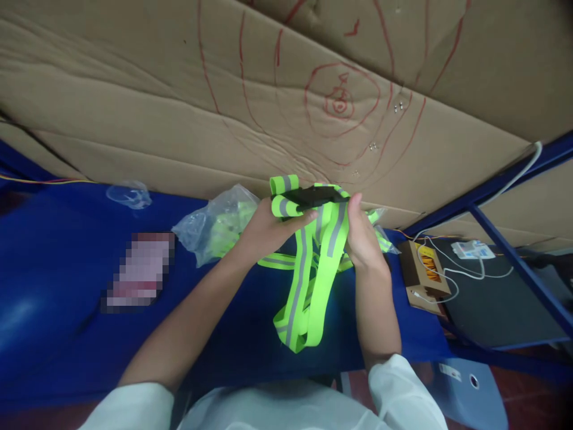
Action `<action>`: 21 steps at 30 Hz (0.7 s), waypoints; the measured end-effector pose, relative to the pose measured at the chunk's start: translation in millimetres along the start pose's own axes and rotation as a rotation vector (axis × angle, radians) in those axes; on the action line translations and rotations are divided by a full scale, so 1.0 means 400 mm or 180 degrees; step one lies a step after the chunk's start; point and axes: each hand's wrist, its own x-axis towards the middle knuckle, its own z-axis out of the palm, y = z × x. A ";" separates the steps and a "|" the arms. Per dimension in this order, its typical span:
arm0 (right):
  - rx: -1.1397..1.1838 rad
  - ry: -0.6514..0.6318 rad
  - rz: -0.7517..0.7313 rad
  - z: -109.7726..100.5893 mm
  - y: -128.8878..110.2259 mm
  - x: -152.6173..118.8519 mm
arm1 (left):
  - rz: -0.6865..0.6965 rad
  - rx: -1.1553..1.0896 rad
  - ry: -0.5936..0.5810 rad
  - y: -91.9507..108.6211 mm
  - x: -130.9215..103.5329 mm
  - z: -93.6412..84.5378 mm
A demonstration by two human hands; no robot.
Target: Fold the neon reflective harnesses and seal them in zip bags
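Between my two hands hangs a neon yellow reflective strap harness (329, 269) with grey stripes, its long loops drooping over the blue table. A black plastic piece (317, 196), perhaps a buckle, lies across its top. My left hand (268, 230) is closed on the left end, thumb along the lower edge of the black piece. On the other side, my right hand (362, 236) grips the right end with its thumb up; its other fingers are mostly hidden behind the straps. Behind my left hand lies a clear plastic bag (192, 227) with more neon yellow straps inside.
The blue table (233, 316) backs onto a cardboard wall (147, 125) with red drawn rings. A blurred-out flat item (141, 269) and a crumpled clear wrapper (129, 194) lie left. At right are a cardboard box (423, 272), white cable and blue metal frame (519, 269).
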 end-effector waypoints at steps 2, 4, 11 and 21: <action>-0.0319 0.0105 -0.0253 -0.005 -0.012 -0.004 | -0.0204 -0.0297 0.0056 0.010 -0.004 -0.002; -0.0570 0.0293 -0.0360 -0.011 -0.012 -0.011 | -0.0394 -0.0621 0.0008 0.022 -0.009 -0.003; -0.0751 0.0547 0.0062 -0.036 0.031 -0.029 | -0.0003 0.0162 0.0132 0.032 -0.021 -0.012; -0.0715 0.0214 -0.0172 0.021 0.029 -0.017 | 0.0348 0.0568 -0.0413 -0.019 0.005 -0.031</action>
